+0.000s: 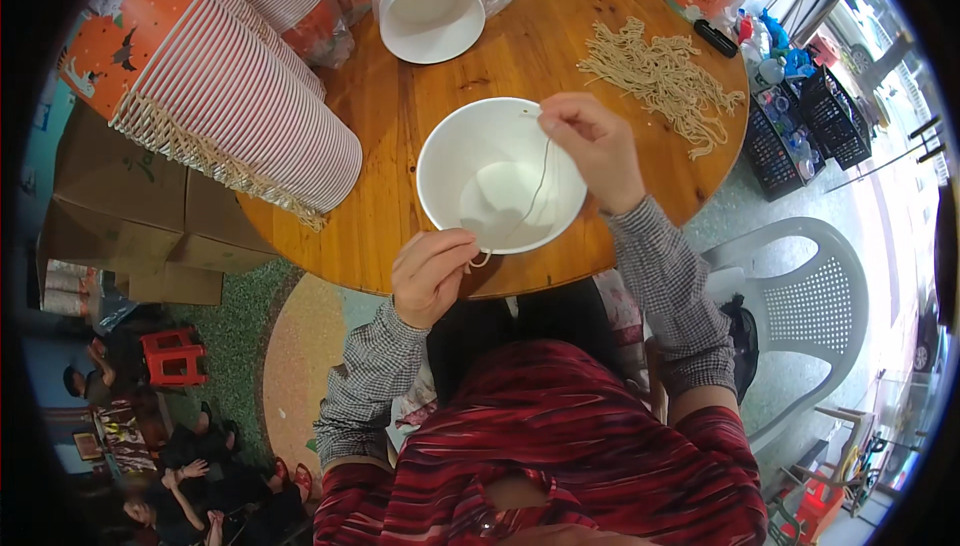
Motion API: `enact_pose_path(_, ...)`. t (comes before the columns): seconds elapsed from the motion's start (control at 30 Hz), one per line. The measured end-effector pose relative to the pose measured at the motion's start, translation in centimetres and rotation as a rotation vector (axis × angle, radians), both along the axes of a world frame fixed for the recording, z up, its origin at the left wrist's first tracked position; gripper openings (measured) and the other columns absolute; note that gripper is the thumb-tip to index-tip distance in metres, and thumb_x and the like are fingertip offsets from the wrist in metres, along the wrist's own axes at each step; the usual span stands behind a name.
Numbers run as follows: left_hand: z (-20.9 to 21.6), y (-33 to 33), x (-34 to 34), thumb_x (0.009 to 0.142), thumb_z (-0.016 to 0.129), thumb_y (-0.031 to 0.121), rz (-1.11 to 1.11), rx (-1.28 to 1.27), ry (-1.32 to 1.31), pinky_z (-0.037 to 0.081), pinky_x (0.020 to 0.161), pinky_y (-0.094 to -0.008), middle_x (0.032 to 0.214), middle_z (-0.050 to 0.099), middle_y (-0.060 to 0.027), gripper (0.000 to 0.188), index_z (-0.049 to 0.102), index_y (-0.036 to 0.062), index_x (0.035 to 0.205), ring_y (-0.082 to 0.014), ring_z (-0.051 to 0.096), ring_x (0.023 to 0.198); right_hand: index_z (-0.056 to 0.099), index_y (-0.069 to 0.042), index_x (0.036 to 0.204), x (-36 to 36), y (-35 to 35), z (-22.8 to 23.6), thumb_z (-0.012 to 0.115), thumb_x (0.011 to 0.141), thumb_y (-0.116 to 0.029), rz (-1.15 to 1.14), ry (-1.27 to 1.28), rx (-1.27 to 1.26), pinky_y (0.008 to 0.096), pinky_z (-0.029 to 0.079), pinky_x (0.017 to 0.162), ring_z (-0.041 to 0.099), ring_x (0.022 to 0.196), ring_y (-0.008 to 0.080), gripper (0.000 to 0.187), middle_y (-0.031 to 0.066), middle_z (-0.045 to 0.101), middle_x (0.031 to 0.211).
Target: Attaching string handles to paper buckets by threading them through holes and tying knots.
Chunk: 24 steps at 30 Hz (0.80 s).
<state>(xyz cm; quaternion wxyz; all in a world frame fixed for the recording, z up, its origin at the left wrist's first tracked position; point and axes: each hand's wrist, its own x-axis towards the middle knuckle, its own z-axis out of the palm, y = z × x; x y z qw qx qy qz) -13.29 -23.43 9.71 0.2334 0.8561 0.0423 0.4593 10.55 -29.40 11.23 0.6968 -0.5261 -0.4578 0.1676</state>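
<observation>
A white paper bucket (450, 171) stands at the table's near edge, its mouth facing up. A thin beige cord (544, 178) runs across its inside from the far right rim to the near rim. My right hand (597, 149) is closed at the far right rim, fingers pinching the cord near a small hole. At the near rim my left hand (432, 271) is closed, with thumb and fingers pinched on the rim and the cord's other end. A small loop of cord hangs just outside the rim beside those fingertips.
On the left lies a long nested stack of orange-printed paper buckets (250, 111) with cord handles. Another white bucket (432, 14) lies in a plastic bag behind. Loose beige cords (660, 76) are heaped at the right, near a black object (715, 38). A plastic chair (810, 296) stands beyond.
</observation>
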Motion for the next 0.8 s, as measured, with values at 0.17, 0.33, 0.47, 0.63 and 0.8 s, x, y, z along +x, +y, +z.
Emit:
enact_pose_path(0.17, 0.0, 3.0, -1.6, 0.070, 0.059, -0.015, 0.111, 0.052, -0.082, 0.051, 0.060, -0.0283, 0.093, 0.066, -0.0166, 0.022, 0.062, -0.0034, 0.088, -0.0242, 0.063, 0.071, 0.062, 0.000, 0.085, -3.3, -0.4, 0.2, 0.065, 0.080, -0.003, -0.108, -0.026, -0.028, 0.0238, 0.045, 0.068, 0.057, 0.078, 0.0126, 0.006, 0.0063, 0.061, 0.086)
enact_pose_path(0.33, 0.7, 5.5, -3.0, 0.078, 0.054, -0.013, 0.232, 0.034, -0.109, 0.052, 0.069, -0.0269, 0.096, 0.066, -0.0172, 0.015, 0.059, -0.0035, 0.089, -0.0251, 0.065, 0.084, 0.062, -0.001, 0.085, -5.0, -0.4, 0.9, 0.064, 0.080, -0.003, -0.111, -0.047, -0.112, 0.0234, 0.044, 0.066, 0.056, 0.076, 0.0114, 0.005, 0.0057, 0.061, 0.083)
enact_pose_path(0.47, -0.4, 6.9, -3.5, 0.084, 0.052, -0.010, 0.178, -0.346, -0.114, 0.049, 0.078, -0.0248, 0.109, 0.062, -0.0151, 0.015, 0.055, -0.0010, 0.095, -0.0160, 0.061, 0.090, 0.062, 0.000, 0.087, -5.0, 0.0, 1.3, 0.063, 0.082, -0.003, -0.082, -0.071, -0.076, 0.0212, 0.046, 0.068, 0.057, 0.074, 0.0097, 0.005, 0.0041, 0.062, 0.082)
enact_pose_path(0.63, -0.4, 7.1, -4.1, 0.089, 0.050, -0.005, 0.306, -0.567, -0.231, 0.048, 0.082, -0.0252, 0.110, 0.057, -0.0113, 0.018, 0.052, -0.0016, 0.106, -0.0153, 0.058, 0.092, 0.061, 0.002, 0.091, -3.1, -0.8, 2.0, 0.059, 0.087, -0.004, 0.040, 0.240, -0.054, 0.0213, 0.049, 0.072, 0.060, 0.077, 0.0097, 0.008, 0.0037, 0.064, 0.086)
enact_pose_path(0.8, 1.9, 4.6, -4.2, 0.088, 0.049, -0.006, 0.370, -0.372, -0.282, 0.048, 0.082, -0.0307, 0.104, 0.058, -0.0135, 0.018, 0.054, -0.0031, 0.105, -0.0204, 0.059, 0.091, 0.058, 0.001, 0.100, 3.9, -2.9, 4.2, 0.054, 0.091, -0.009, -0.012, 0.482, 0.210, 0.0290, 0.050, 0.080, 0.063, 0.092, 0.0197, 0.014, 0.0132, 0.064, 0.098)
